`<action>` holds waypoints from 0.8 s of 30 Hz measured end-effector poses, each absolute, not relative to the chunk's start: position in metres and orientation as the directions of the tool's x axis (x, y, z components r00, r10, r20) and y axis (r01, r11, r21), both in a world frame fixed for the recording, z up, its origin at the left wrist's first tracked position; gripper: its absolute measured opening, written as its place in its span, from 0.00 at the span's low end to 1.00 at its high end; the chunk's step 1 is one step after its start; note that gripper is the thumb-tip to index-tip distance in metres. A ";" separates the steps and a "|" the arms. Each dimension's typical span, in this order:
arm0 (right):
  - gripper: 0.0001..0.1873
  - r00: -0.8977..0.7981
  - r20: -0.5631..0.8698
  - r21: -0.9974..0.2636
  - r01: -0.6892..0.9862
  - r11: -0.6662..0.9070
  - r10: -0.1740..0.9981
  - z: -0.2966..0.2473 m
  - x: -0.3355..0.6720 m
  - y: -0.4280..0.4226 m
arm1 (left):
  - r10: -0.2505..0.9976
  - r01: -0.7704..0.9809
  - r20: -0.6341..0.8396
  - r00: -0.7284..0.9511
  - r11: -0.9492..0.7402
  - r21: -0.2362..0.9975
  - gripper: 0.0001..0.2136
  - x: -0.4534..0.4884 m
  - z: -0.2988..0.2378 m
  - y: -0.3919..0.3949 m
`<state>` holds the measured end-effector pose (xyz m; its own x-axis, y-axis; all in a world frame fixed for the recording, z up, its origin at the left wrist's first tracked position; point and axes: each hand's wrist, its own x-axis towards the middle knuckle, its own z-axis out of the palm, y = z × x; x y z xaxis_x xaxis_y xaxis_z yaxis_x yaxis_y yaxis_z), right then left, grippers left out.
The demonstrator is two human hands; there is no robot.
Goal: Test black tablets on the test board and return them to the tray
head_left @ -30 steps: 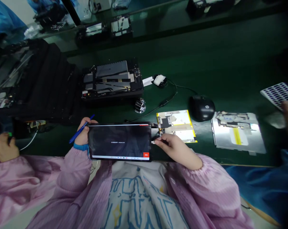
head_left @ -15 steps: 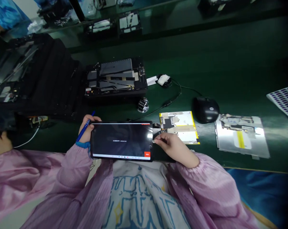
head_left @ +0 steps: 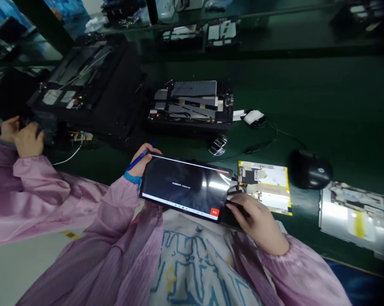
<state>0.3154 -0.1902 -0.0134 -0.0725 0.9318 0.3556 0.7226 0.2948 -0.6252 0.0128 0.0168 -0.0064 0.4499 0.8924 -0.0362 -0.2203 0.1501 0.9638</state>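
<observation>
A black tablet point(head_left: 184, 185) with a dim lit screen and a red button at its lower right rests at the table's near edge over my lap. My left hand point(head_left: 143, 161) grips its left end and also holds a blue pen point(head_left: 140, 157) between the fingers. At the tablet's right end my right hand point(head_left: 258, 219) has its fingers closed on a dark part or connector there; what exactly they pinch is hidden. Just beyond that hand lies a yellow-edged battery module point(head_left: 264, 185).
An opened tablet chassis point(head_left: 192, 104) lies behind, with a silver tally counter point(head_left: 218, 145), a white plug and cable point(head_left: 255, 117), a black mouse point(head_left: 311, 170) and a silver back cover point(head_left: 357, 212). Black trays point(head_left: 93, 89) sit left. Another person's hands point(head_left: 24, 136) work at far left.
The view has swung left, so everything sits further right in frame. My right hand has slid down the tablet's right end. The keyboard and hand at far right are out of view.
</observation>
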 end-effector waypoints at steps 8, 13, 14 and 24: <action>0.12 -0.107 0.435 -0.392 0.871 0.295 0.894 -0.026 0.311 -0.190 | 0.887 -0.240 0.006 0.462 0.119 0.963 0.20 0.010 -0.014 0.017; 0.11 -0.166 0.398 -0.375 0.868 0.325 0.902 -0.028 0.316 -0.189 | 0.877 -0.241 -0.004 0.481 0.136 0.961 0.20 0.009 -0.013 0.017; 0.11 -0.189 0.379 -0.371 0.866 0.335 0.906 -0.028 0.317 -0.189 | 0.878 -0.238 -0.007 0.479 0.138 0.961 0.20 0.010 -0.012 0.017; 0.18 -0.247 0.267 -0.416 0.842 0.342 0.932 -0.034 0.331 -0.184 | 0.901 -0.203 -0.074 0.427 0.175 0.964 0.23 0.013 -0.003 0.015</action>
